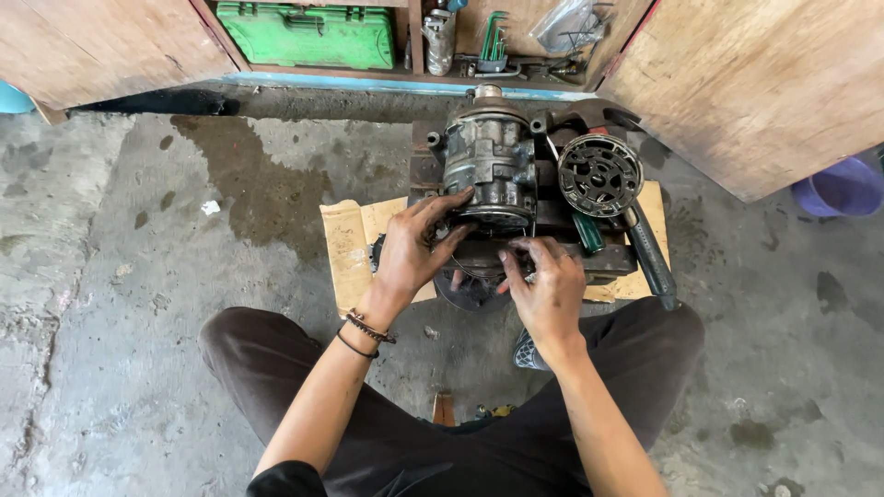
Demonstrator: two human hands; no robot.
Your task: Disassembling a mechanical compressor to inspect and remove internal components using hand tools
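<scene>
Head view: round black disc (600,175) and green toolbox (311,35) flank the compressor (489,164).

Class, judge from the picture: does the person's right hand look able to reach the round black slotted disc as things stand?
Probably yes. The right hand sits just below the round black slotted disc, which lies uncovered on top of the metal block, with nothing between them.

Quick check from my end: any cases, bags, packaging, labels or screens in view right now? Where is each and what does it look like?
Green plastic tool case: on the open cabinet's shelf, top left; flat, rectangular, latched.
Clear plastic bag: same shelf, top right; crumpled, transparent.
Cardboard sheet: flat on the concrete floor under the metal compressor; tan, stained.
No screens or signs visible; no readable label.
</scene>
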